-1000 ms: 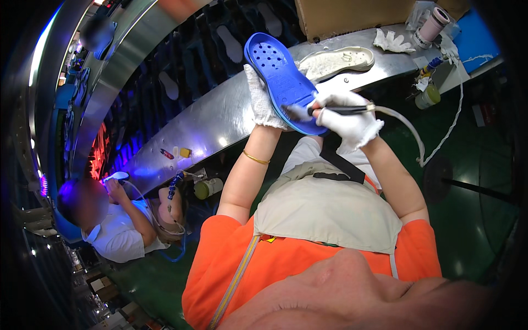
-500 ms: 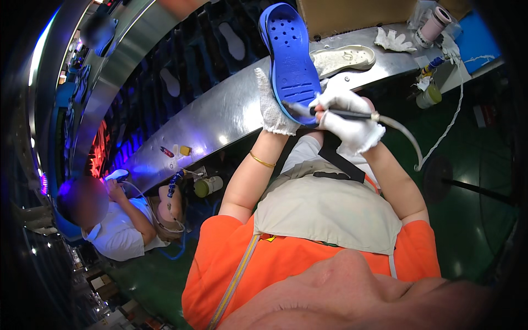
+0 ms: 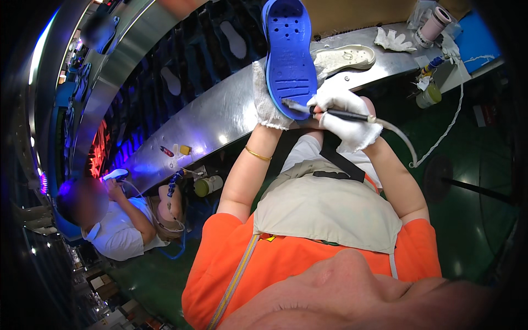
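My left hand (image 3: 268, 102), in a white knit glove, holds a blue shoe sole (image 3: 290, 66) from beneath at its heel end. The sole has small holes toward the toe and raised bars near the heel, inside a low rim. In my gloved right hand (image 3: 344, 118) is a dark-handled brush (image 3: 352, 116), its rear end joined to a pale hose (image 3: 400, 135). The bristles rest on the inner face of the sole, close to the heel. Behind the sole, on the metal bench, lies a white shoe sole (image 3: 344, 58), partly hidden by the blue one.
A curved metal bench (image 3: 203, 118) borders a dark conveyor (image 3: 190, 66) carrying pale insoles. A glove (image 3: 395, 40), a pink cylinder (image 3: 433, 26) and a cardboard box (image 3: 357, 14) sit at the back right. A co-worker (image 3: 118, 220) works at the left; a fan-like stand (image 3: 440, 179) is at the right.
The blue sole has shifted slightly up and left with my left hand. The brush tip stays by its heel, now a little nearer the middle; my right hand has barely moved.
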Demonstrator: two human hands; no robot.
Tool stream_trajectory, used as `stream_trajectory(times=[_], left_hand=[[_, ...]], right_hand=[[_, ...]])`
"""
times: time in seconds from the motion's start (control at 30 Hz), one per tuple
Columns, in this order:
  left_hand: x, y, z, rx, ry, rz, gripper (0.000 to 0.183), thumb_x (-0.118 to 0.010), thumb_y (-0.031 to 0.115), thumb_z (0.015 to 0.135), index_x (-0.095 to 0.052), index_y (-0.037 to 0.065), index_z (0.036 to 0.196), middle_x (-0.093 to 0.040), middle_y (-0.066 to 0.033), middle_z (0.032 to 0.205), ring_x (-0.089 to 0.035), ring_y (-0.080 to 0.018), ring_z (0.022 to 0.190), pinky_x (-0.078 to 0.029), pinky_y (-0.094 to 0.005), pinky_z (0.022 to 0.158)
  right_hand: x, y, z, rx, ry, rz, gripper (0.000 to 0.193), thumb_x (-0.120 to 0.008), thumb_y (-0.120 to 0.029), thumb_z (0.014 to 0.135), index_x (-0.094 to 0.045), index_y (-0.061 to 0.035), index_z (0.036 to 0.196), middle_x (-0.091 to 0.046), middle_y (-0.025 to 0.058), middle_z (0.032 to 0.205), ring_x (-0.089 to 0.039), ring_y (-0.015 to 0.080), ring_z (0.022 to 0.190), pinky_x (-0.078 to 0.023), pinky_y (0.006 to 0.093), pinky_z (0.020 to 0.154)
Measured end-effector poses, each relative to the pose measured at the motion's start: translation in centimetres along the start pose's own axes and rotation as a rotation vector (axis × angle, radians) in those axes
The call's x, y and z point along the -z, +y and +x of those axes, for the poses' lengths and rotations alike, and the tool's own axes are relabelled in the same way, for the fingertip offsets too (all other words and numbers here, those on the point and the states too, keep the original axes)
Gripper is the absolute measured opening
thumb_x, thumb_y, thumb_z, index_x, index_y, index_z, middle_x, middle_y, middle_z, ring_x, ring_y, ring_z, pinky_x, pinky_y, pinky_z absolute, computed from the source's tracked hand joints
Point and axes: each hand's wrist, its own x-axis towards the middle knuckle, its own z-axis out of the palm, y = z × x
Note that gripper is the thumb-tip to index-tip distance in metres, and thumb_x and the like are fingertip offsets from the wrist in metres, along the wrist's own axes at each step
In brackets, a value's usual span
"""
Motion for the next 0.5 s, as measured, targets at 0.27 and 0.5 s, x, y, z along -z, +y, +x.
stream_trajectory(times=[0.27, 0.5], left_hand=[[0.0, 1.1, 0.7, 0.152, 0.053, -0.271, 0.076, -0.032, 0.065, 0.086, -0.038, 0.007, 0.134, -0.048, -0.0191, 0.127, -0.050, -0.0350, 0.114, -0.042, -0.0474, 0.097], [0.7, 2.6, 1.2, 0.147, 0.043, -0.141, 0.078, -0.034, 0.066, 0.085, -0.038, 0.006, 0.134, -0.047, -0.0221, 0.129, -0.049, -0.0363, 0.115, -0.041, -0.0507, 0.096]], right_hand=[[0.9, -0.7, 0.3, -0.060, -0.090, -0.094, 0.009, -0.058, 0.001, 0.074, -0.057, -0.0022, 0.082, -0.059, 0.0035, 0.085, -0.056, 0.0083, 0.079, -0.048, 0.0243, 0.072], [1.4, 1.0, -0.7, -0.054, -0.268, 0.133, 0.015, -0.063, 0.003, 0.073, -0.056, -0.0015, 0.085, -0.061, 0.0099, 0.090, -0.057, 0.0132, 0.082, -0.047, 0.0265, 0.075]])
